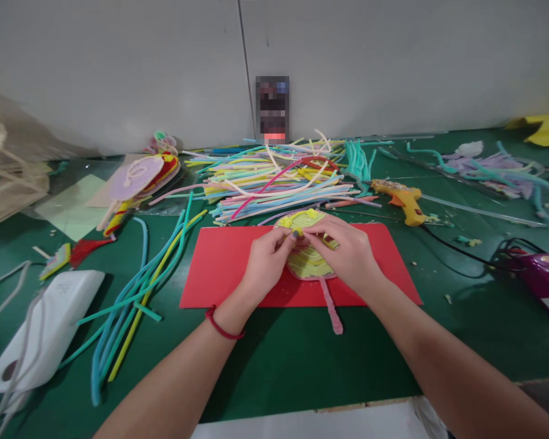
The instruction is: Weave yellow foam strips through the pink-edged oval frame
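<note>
A round fan-shaped piece [307,261] covered in yellow fuzzy stems lies on a red sheet [219,268], with a pink fuzzy handle [332,311] pointing toward me. My left hand [268,259] rests on its left side, fingers curled and pinching at a small spot near the top. My right hand [348,250] lies over its right side, fingertips pressed together at the same spot. What the fingertips pinch is too small to make out.
A big heap of coloured fuzzy stems [274,180] lies behind the red sheet. A yellow glue gun [405,201] sits to the right, a purple device [542,274] farther right. Long blue and yellow stems [132,299], a white object [46,329] and finished fans [139,177] are on the left.
</note>
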Action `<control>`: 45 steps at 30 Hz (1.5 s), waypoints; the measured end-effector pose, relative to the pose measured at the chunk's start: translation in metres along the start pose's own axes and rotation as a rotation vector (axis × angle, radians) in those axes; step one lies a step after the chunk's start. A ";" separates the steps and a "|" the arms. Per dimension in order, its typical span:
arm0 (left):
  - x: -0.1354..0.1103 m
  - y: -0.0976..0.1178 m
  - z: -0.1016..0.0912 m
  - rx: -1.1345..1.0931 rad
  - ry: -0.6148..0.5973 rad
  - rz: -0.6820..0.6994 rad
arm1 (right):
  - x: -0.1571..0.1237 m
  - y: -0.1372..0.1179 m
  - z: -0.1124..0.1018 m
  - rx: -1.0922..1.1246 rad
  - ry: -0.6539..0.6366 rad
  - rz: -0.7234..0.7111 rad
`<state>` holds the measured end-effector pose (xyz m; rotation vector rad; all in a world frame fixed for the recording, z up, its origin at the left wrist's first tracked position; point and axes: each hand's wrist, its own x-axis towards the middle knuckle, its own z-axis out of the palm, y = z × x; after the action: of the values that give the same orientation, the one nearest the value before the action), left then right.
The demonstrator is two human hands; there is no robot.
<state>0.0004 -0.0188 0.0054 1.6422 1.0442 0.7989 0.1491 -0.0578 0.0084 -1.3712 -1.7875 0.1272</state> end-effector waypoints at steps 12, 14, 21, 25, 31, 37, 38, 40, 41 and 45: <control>0.003 0.001 -0.001 -0.246 0.046 -0.018 | 0.004 -0.002 -0.007 0.038 -0.029 0.273; 0.003 0.001 -0.001 -0.251 0.010 -0.025 | 0.003 -0.001 -0.007 0.005 0.013 0.216; 0.004 -0.002 -0.005 -0.096 -0.055 0.040 | 0.002 0.002 -0.009 -0.109 0.083 0.082; 0.006 -0.003 -0.011 0.108 -0.028 0.152 | 0.002 0.000 -0.010 -0.113 0.092 0.040; 0.008 0.001 -0.014 0.105 0.004 0.065 | 0.005 -0.004 -0.013 -0.118 0.168 0.045; 0.006 0.002 -0.011 -0.063 0.024 -0.072 | 0.007 0.006 -0.008 0.240 0.302 0.396; 0.006 0.002 -0.011 -0.083 0.020 -0.073 | 0.006 0.008 -0.005 0.322 0.229 0.457; 0.007 0.001 -0.011 -0.116 0.004 -0.065 | 0.006 0.010 0.000 0.458 0.046 0.508; 0.007 0.001 -0.010 -0.127 -0.006 -0.059 | 0.006 0.010 0.002 0.494 -0.016 0.516; 0.006 0.000 -0.009 -0.154 -0.023 -0.037 | 0.006 0.007 0.005 0.560 -0.068 0.524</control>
<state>-0.0051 -0.0093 0.0087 1.4944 0.9705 0.8138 0.1513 -0.0478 0.0050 -1.3798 -1.2603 0.8917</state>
